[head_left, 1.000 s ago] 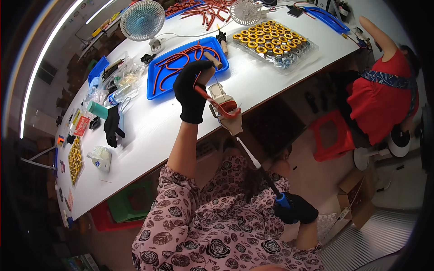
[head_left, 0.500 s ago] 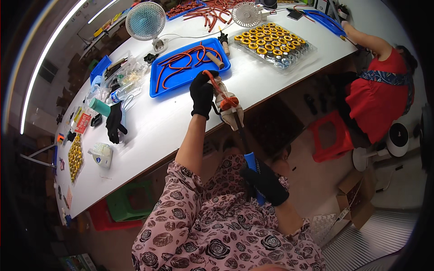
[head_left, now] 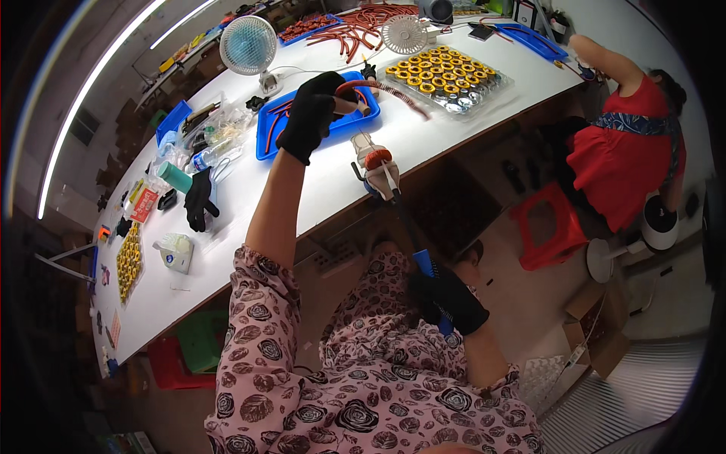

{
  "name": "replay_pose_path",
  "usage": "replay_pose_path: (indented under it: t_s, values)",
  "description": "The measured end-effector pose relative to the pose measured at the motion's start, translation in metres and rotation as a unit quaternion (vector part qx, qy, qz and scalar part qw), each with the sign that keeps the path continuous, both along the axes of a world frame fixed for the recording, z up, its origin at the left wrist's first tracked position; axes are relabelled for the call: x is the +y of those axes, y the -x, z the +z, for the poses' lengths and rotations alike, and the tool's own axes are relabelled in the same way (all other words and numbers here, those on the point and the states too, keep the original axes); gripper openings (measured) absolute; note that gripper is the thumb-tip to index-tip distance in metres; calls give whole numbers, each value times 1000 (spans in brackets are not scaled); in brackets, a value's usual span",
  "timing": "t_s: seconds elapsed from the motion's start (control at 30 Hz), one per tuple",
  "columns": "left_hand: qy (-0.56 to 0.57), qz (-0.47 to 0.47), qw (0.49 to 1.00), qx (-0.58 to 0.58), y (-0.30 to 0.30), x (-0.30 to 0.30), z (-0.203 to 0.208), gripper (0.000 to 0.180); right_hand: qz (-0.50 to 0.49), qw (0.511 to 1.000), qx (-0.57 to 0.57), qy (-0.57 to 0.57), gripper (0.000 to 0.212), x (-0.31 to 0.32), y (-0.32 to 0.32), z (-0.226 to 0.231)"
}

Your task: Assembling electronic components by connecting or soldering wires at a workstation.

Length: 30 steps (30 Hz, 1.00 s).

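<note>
Worktop: white, flat, beneath left grip.
Left grip: black-gloved, pinching curved reddish-brown cord.
Right grip: black-gloved, closed around blue-handled black-shafted tool.
Red wound ring: between both grips.

Just above the middle of the frame, my black-gloved left hand grips a reddish-brown cord, its free end blurred toward the right, in front of a blue tray. Lower down, right of centre, my gloved right hand holds a blue-handled tool; its pale tip reaches a red-wound ring on a whitish holder, though I can't quite tell whether they touch.
</note>
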<state>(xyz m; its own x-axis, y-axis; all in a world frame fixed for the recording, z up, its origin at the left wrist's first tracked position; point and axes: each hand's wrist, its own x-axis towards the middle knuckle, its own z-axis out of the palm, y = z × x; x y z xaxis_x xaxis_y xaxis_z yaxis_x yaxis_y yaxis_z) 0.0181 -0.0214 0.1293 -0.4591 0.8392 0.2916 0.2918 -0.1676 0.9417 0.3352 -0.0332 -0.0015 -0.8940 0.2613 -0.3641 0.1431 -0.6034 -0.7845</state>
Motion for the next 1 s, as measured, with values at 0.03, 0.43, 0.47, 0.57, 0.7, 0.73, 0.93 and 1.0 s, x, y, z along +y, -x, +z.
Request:
replay_pose_path:
  t_s: [0.03, 0.43, 0.47, 0.57, 0.7, 0.73, 0.93, 1.0]
  values:
    - [2, 21, 999, -31, 2, 4, -5, 18, 2, 1000, 2, 0, 17, -4, -2, -2]
    - [-89, 110, 787, 601, -107, -60, -107, 32, -3, 985, -158, 72, 22, -57, -186, -2]
    - [-73, 72, 793, 601, -101, -58, -115, 35, -1, 985, -158, 72, 22, -55, -182, 0]
    - [-96, 72, 769, 628, -91, -45, -93, 40, 3, 947, -238, -216, 24, -43, -159, 5]
    - [-118, 142, 699, 691, -60, -16, -32, 37, -180, 618, -247, -725, 21, -54, -95, -14]
    - [-129, 164, 687, 696, -46, -9, -24, 33, -220, 633, -238, -703, 23, -51, -80, -20]
    - [-80, 129, 906, 396, 22, 24, -44, 21, -129, 970, -138, -152, 23, -13, -49, 8]
    - [-6, 139, 927, 350, 42, 38, -78, 22, -92, 978, -143, -119, 22, -7, -42, 3]
